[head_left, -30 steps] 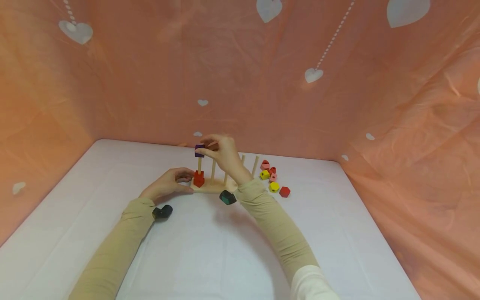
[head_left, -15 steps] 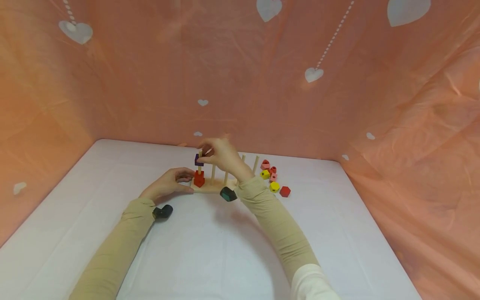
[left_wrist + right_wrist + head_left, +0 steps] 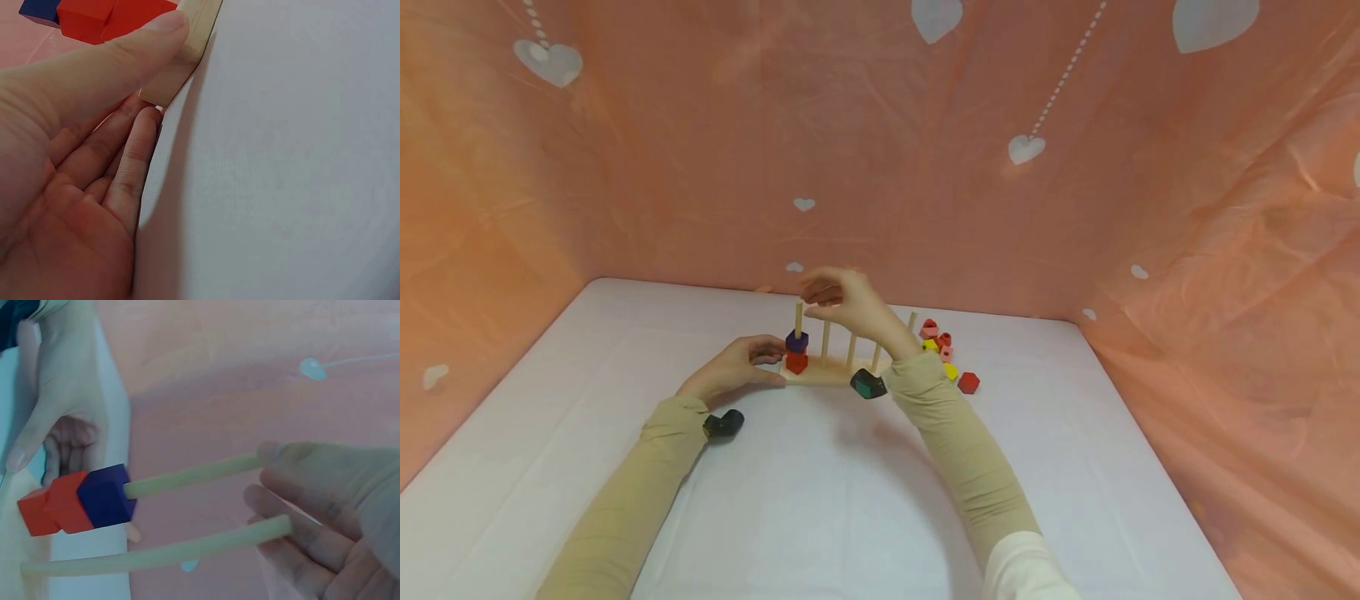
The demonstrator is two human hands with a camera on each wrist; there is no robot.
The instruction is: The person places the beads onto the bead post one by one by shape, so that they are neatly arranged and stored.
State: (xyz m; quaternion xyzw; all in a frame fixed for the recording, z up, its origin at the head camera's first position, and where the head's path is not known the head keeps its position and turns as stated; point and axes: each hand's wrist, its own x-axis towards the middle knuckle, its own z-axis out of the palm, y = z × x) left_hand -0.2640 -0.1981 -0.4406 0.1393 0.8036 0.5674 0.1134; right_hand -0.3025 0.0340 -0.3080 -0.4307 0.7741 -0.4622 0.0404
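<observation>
A wooden peg stand point(image 3: 820, 373) carries several upright pegs. On its left-end peg sit two red blocks point(image 3: 67, 499) with a purple-blue block point(image 3: 107, 496) on top of them, the peg's upper part bare above. My left hand point(image 3: 741, 367) holds the stand's left end, thumb along the front edge and fingers behind, close to the red blocks. My right hand point(image 3: 848, 302) is raised near the tops of the left pegs, its fingers loosely bent with nothing between them. In the right wrist view its thumb tip is beside the tip of the loaded peg.
To the right of the stand lie several loose blocks: a red hexagonal block point(image 3: 969, 383), yellow ones partly hidden by the right forearm, and smaller pink and red ones point(image 3: 929, 328). A white-covered table point(image 3: 775, 517) lies beneath, with pink cloth walls point(image 3: 880, 167) behind and at the sides.
The purple-blue block has gone down the left-end peg onto the red blocks. My right hand has let go of it and risen slightly to the right. The left hand stays put.
</observation>
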